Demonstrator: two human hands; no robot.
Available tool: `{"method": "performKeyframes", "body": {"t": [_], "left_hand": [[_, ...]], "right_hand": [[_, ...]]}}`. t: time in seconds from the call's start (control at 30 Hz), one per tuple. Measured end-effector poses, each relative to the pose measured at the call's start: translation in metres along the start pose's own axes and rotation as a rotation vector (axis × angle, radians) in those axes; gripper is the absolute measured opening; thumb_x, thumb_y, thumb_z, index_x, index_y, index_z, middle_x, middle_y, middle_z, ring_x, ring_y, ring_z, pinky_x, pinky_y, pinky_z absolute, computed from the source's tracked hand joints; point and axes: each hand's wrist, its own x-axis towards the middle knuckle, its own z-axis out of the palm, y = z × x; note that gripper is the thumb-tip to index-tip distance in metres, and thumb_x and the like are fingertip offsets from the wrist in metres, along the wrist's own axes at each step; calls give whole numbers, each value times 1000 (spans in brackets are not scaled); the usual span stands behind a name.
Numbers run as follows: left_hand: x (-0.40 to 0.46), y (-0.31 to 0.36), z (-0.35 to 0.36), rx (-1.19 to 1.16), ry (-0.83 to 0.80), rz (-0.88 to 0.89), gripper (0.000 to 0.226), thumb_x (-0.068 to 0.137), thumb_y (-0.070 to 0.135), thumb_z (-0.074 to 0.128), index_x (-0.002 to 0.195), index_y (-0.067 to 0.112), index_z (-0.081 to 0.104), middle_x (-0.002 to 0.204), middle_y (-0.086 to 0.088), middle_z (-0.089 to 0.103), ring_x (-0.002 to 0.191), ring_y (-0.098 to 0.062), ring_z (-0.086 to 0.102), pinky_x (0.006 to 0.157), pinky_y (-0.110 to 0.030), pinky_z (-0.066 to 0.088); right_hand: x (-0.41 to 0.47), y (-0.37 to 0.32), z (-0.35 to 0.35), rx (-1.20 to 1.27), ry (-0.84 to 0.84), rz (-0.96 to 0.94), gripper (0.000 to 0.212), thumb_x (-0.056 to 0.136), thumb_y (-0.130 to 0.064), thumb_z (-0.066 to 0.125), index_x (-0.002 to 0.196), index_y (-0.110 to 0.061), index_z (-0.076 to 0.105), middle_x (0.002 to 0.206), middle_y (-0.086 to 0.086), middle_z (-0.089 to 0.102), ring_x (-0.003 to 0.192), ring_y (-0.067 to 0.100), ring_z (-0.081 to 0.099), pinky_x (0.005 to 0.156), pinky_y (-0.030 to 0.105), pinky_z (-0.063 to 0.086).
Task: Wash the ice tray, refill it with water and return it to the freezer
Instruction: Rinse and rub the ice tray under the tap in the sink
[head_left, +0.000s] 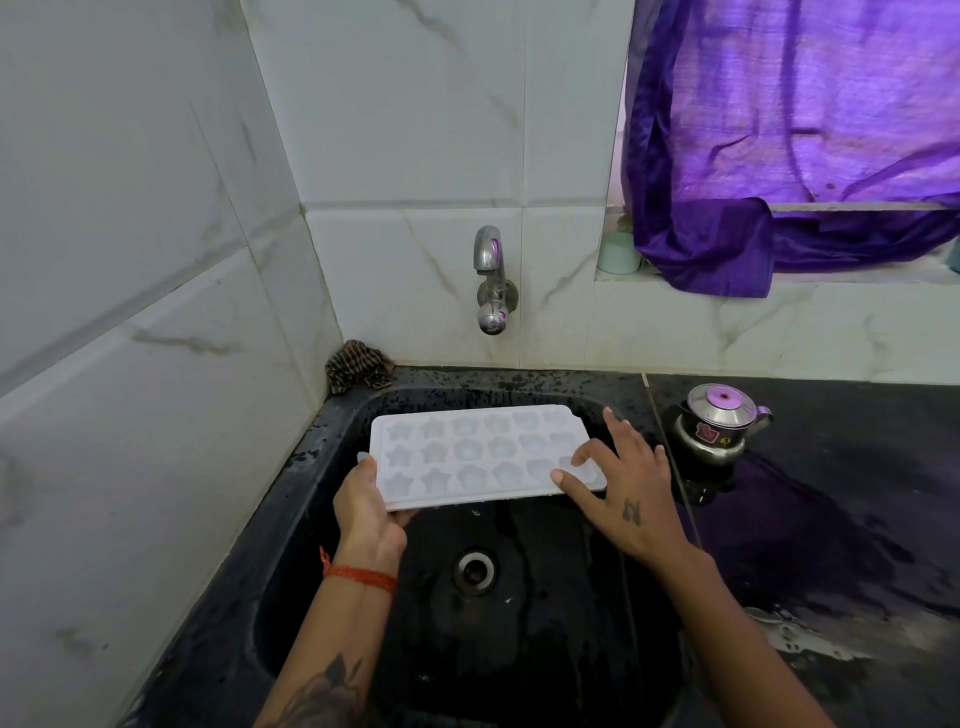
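Hands hold a white ice tray (480, 454) level above a black sink (311, 519), roughly beneath a wall tap (491, 280) that shows no running water. The left hand (366, 512) grips the tray's near left corner, its fingers curled under the edge with the thumb on top. The right hand (618, 491) rests on the tray's right end with its fingers (566, 480) straight and spread, two fingertips touching the top surface rather than gripping.

Risk, as a judgement: only one hand truly grips the tray, so a wet, slippery edge could let it tip or drop into the sink. Once filled, any tilt would spill water from the shallow cells, and a strong jet from the tap could splash out onto the wet desk (831, 519), near a small steel kettle (719, 423) at its back edge.

The tray is a pale, translucent white rectangle with three rows of moulded cells, star shapes at the left end and rounder flower-like shapes toward the right. Whether the cells hold water cannot be told.
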Motion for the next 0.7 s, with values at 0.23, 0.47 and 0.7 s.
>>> {"method": "performKeyframes", "body": {"t": [0.23,0.47,0.7], "left_hand": [[0,2,1,-1,-4,-16,25,99,25,46,77,15,51,78,-6,59,70,-23,57,69,-46,50],[-2,0,1,-11,-2,-27,25,99,25,47,77,15,53,77,-5,59,69,-22,57,72,-46,49],[-3,1,2,-13,3,-14,26,99,26,47,76,15,52,77,-5,59,68,-22,56,71,-44,49]], "right_hand": [[-4,-2,-1,26,-75,19,54,77,-72,33,103,-40,68,159,2,13,147,22,8,116,51,1],[-5,2,2,-53,-10,0,59,74,-75,24,83,-32,64,158,5,17,146,26,14,114,55,4],[-4,-1,1,-82,-46,8,70,74,-76,17,104,-35,65,160,4,10,146,26,11,115,54,5]]}}
